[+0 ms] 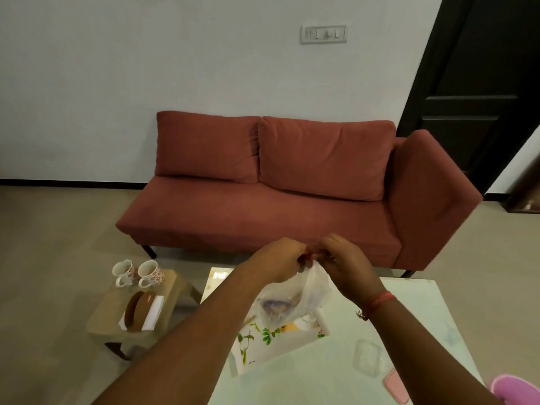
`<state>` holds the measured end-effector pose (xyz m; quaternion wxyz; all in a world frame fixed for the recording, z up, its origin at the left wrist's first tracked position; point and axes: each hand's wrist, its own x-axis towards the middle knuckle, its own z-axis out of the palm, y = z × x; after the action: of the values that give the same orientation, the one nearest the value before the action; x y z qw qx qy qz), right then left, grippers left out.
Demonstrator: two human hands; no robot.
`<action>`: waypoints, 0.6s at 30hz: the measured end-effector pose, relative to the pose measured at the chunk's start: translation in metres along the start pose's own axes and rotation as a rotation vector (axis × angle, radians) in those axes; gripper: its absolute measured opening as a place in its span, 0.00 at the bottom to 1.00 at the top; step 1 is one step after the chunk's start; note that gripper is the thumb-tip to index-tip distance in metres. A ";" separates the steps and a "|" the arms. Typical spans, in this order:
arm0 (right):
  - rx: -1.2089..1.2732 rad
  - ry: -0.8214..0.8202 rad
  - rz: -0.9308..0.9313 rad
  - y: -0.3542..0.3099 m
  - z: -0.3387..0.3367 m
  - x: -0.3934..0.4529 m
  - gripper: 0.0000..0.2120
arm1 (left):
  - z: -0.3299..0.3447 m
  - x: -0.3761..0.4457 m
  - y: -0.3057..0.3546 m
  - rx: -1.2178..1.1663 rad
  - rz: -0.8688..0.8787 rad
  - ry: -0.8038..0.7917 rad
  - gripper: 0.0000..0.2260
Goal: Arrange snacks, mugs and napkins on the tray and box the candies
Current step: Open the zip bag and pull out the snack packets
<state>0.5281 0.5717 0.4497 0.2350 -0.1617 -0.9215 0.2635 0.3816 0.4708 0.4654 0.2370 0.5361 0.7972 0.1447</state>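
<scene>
Both hands work at one knot: the left hand [282, 263] and right hand [346, 266] pinch the red tie [311, 255] closing a clear plastic bag [292, 299], held above the floral tray [254, 343] on the counter [409, 331], likely so its dim contents can go out. An empty clear box [368, 358] waits near its pink lid [396, 387]; two mugs [137, 273] and napkins [153, 312] sit apart on a stool [175, 285].

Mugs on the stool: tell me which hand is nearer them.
Left. The left hand pinches the plastic bag top above the tray, on the side toward the mugs; the right hand grips the bag farther away.
</scene>
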 end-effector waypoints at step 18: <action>0.154 0.134 0.178 0.034 -0.026 0.016 0.12 | 0.034 -0.031 -0.107 -0.328 -0.187 0.210 0.02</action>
<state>0.5340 0.6169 0.4553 0.2834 -0.2416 -0.8627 0.3421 0.3249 0.4001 0.3918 0.2490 0.3960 0.8295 0.3051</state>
